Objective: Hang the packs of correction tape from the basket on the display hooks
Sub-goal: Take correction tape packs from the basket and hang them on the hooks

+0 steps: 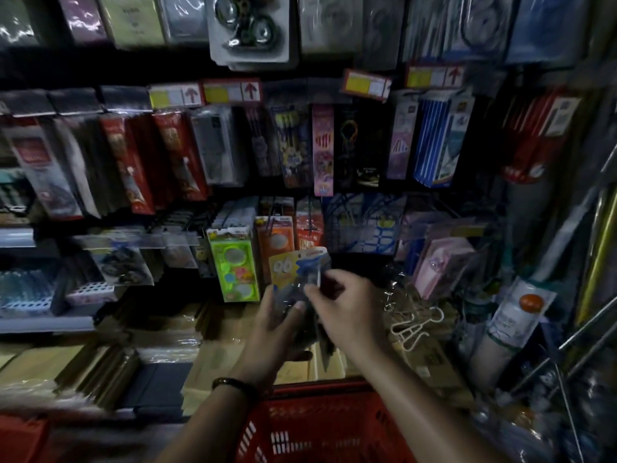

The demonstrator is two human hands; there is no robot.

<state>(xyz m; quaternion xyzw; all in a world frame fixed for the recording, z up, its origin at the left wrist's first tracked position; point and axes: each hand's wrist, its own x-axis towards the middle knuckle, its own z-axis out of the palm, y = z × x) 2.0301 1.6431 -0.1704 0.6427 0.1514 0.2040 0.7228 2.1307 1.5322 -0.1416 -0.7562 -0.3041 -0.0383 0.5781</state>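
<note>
A pack of correction tape (295,267) with a yellow and blue card is held upright in front of the lower display row. My left hand (277,324) grips its lower part from below, together with what looks like more packs, though blur hides them. My right hand (344,305) pinches the front pack at its right edge. The red basket (320,426) sits below my forearms at the bottom centre; its contents are hidden. Hooks with hanging packs, a green one (235,265) and an orange one (275,237), stand just behind the held pack.
Rows of hanging stationery packs fill the wall above. Stacked brown envelopes and boxes (100,365) lie on the shelf below the hooks. Binder clips (415,325) lie to the right. Metal rods (574,332) lean at the far right. A second red basket (20,439) shows at bottom left.
</note>
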